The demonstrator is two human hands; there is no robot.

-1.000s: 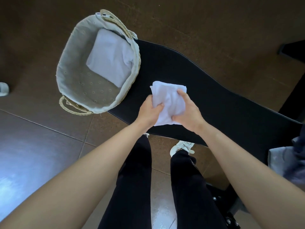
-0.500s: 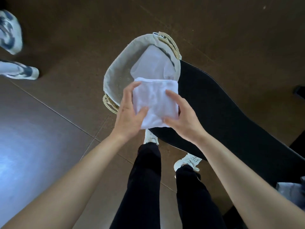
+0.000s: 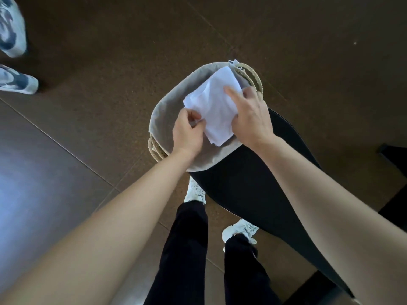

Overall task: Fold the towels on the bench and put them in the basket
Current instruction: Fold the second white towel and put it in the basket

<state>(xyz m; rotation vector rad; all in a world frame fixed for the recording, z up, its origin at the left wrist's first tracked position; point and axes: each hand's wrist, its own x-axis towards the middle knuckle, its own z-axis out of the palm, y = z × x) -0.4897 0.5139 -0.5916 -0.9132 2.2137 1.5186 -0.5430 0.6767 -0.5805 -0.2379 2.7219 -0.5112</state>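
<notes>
In the head view, a folded white towel (image 3: 217, 111) is held low inside the cloth-lined basket (image 3: 164, 111), over its far half. The towel's left edge is pinched by the curled fingers of the left hand (image 3: 187, 133). Its right edge is gripped by the right hand (image 3: 253, 115), with the forefinger laid flat across the top. The basket, with a woven handle at each end, is set on the end of the black counter (image 3: 253, 190). Black trousers and white shoes are seen at the counter's near edge. Another person's patterned shoes (image 3: 15, 80) are seen on the brown floor, well apart.
</notes>
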